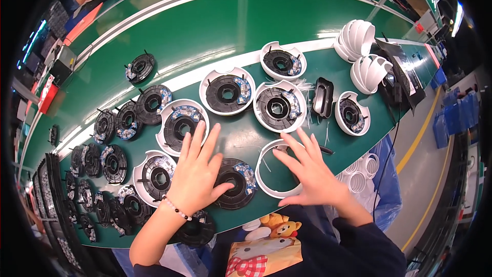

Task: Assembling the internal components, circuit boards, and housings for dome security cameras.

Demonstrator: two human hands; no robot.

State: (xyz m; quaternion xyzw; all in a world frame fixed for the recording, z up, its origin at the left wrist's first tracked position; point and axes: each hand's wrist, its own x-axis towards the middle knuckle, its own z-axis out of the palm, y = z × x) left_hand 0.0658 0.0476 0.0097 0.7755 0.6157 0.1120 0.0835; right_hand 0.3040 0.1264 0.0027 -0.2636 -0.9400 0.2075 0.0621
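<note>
My left hand [197, 174] is open, its fingers spread, with nothing in it. Its thumb reaches over a black round disc [238, 198] that carries a small blue-white circuit board. Just to the left, a white shell with a black disc inside [156, 178] is partly hidden by my wrist, and another filled shell [177, 131] lies beyond my fingertips. My right hand [316, 174] is also open, fingers apart, over the right side of a white ring [260, 170]. Whether its fingertips touch the ring I cannot tell. A dark slim piece [326, 150] pokes out behind that hand.
More filled white shells [280, 106] sit farther back, near a black oval part [323, 97] and thin white strips [306, 88]. Stacked white shells [353, 41] stand far right. Several black discs [114, 164] crowd the left, beside a black rack [51, 210]. White rings [353, 180] lie in blue plastic below the right edge.
</note>
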